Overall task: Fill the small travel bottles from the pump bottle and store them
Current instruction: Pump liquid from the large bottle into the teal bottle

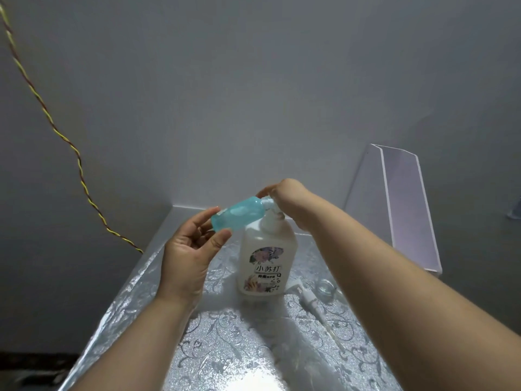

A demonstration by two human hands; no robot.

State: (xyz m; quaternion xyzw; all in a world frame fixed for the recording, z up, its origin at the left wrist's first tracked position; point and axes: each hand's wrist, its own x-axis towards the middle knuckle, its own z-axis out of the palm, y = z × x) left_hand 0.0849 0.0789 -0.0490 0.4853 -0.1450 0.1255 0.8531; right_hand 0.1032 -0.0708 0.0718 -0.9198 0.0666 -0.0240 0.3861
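Mid-fill, the left hand [186, 249] pinches a travel bottle [238, 214] at the spout of the pump bottle [266, 261] while the right hand [287, 198] presses, fingers flat, on its top; steady alignment probably matters next.

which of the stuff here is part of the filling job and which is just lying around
In the job: blue travel bottle, held by the left hand; pump bottle, pressed by the right hand.
Lying about: loose pump head with tube; small clear jar; clear box (maybe for storing); twisted cable.
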